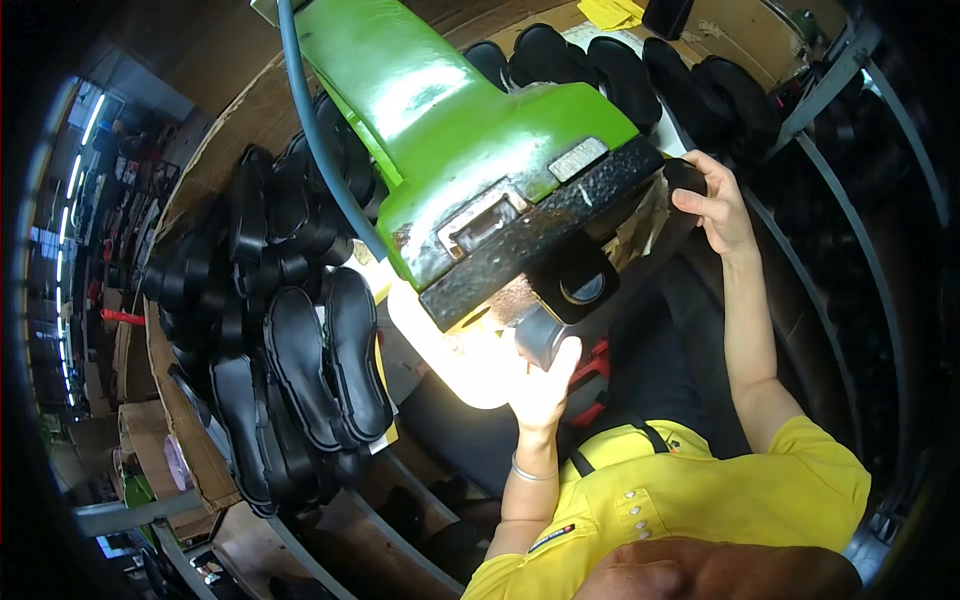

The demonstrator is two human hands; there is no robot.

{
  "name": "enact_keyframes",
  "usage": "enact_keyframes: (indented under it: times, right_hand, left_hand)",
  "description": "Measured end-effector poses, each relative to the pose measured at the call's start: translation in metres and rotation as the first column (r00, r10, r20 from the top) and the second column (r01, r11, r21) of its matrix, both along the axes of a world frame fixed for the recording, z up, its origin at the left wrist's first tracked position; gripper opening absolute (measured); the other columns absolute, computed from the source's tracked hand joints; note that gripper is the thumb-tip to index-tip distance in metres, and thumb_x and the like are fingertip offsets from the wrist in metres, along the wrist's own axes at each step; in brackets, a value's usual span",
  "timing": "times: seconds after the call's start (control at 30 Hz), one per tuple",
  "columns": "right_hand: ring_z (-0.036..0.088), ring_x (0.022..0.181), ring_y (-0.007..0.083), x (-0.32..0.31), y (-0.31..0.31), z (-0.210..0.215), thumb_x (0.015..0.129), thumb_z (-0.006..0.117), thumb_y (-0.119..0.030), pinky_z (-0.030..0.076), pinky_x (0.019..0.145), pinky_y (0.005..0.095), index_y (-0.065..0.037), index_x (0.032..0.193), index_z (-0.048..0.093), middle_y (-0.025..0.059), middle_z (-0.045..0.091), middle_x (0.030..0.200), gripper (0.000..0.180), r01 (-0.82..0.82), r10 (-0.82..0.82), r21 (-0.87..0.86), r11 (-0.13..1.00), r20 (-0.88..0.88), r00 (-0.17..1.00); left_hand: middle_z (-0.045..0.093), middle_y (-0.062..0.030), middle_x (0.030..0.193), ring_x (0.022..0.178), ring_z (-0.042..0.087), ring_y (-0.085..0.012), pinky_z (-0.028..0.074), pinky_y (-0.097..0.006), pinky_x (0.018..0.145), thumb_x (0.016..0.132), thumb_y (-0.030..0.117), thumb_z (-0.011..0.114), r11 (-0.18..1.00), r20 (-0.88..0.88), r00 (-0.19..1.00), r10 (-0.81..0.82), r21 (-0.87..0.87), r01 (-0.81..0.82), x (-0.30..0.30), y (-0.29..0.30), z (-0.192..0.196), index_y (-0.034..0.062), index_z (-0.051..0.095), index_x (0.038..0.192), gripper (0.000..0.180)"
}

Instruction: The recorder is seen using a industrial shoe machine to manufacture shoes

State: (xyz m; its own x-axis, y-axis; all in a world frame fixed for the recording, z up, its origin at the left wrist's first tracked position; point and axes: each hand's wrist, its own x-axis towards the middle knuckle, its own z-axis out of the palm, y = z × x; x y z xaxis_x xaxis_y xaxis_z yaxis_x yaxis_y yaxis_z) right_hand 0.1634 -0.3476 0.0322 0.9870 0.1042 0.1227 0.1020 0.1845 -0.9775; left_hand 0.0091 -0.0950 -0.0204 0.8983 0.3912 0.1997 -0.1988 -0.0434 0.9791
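A green machine head (480, 140) with a dark lower edge stands over my work and hides much of it. Close by the bright lamp glow under its left end, my left hand (543, 392) grips a dark rounded end of a shoe sole (540, 337). At the machine's right end, the fingers and thumb of my right hand (722, 208) close round another black rounded end (684, 177), which looks like part of a sole. Whether both ends belong to one sole cannot be seen behind the machine head.
Black shoe soles (303, 365) lie piled at the left, by a cardboard sheet (190, 440). More black soles (625, 80) line the far side. A blue hose (318, 140) runs down past the machine. Grey metal rack bars (815, 100) stand at the right.
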Motion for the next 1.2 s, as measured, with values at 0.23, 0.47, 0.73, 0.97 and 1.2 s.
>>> enact_keyframes:
  times: [0.23,0.47,0.73,0.97,1.2]
  right_hand:
    - [0.059,0.071,0.0026,0.000,0.002,0.002,0.073,0.079,-0.008,0.039,0.050,0.0136,-0.004,0.102,0.063,-0.0017,0.065,0.088,0.033,-0.091,0.089,-0.066,0.994,-0.040,0.995]
    - [0.056,0.067,0.0015,0.017,-0.007,0.004,0.075,0.077,-0.010,0.037,0.050,0.0145,-0.002,0.110,0.061,-0.0026,0.063,0.090,0.039,-0.045,0.047,-0.147,0.988,0.008,0.999]
    - [0.054,0.069,-0.0002,0.022,0.004,0.008,0.074,0.080,-0.016,0.030,0.041,0.0144,-0.006,0.106,0.062,-0.0041,0.062,0.089,0.038,-0.151,0.138,-0.131,0.980,-0.104,0.985]
    - [0.054,0.067,0.0025,-0.011,-0.006,-0.008,0.073,0.081,-0.014,0.035,0.045,0.0155,-0.004,0.103,0.061,-0.0012,0.062,0.089,0.037,-0.090,0.090,-0.058,0.994,-0.005,0.996]
    - [0.058,0.071,0.0065,-0.033,0.000,-0.018,0.070,0.083,-0.004,0.047,0.062,0.0205,-0.005,0.097,0.060,0.0001,0.063,0.082,0.035,-0.107,0.106,0.013,0.994,0.041,0.994]
  left_hand:
    - [0.060,-0.0024,0.089,0.075,0.051,-0.0077,0.040,-0.020,0.069,0.074,0.007,0.077,0.993,-0.010,1.000,0.028,-0.115,-0.029,-0.009,0.006,0.000,-0.0028,0.060,0.100,0.032]
    - [0.061,-0.0016,0.086,0.074,0.053,-0.0085,0.044,-0.022,0.069,0.076,0.006,0.077,0.999,-0.103,0.995,-0.007,-0.044,0.002,0.002,-0.013,0.023,-0.0011,0.058,0.098,0.030]
    - [0.062,-0.0033,0.090,0.076,0.054,-0.0089,0.043,-0.022,0.071,0.074,0.010,0.078,0.990,-0.005,1.000,0.018,-0.139,-0.018,0.001,-0.006,0.013,-0.0050,0.059,0.108,0.041]
    - [0.062,-0.0071,0.104,0.093,0.059,-0.0145,0.045,-0.027,0.088,0.068,0.006,0.082,0.979,-0.049,0.993,-0.103,-0.179,0.093,-0.004,0.024,-0.002,-0.0061,0.054,0.118,0.058]
    - [0.062,-0.0065,0.100,0.089,0.059,-0.0141,0.045,-0.026,0.085,0.071,0.006,0.078,0.974,-0.106,0.971,-0.215,0.057,0.221,-0.006,0.059,-0.007,-0.0057,0.057,0.117,0.052]
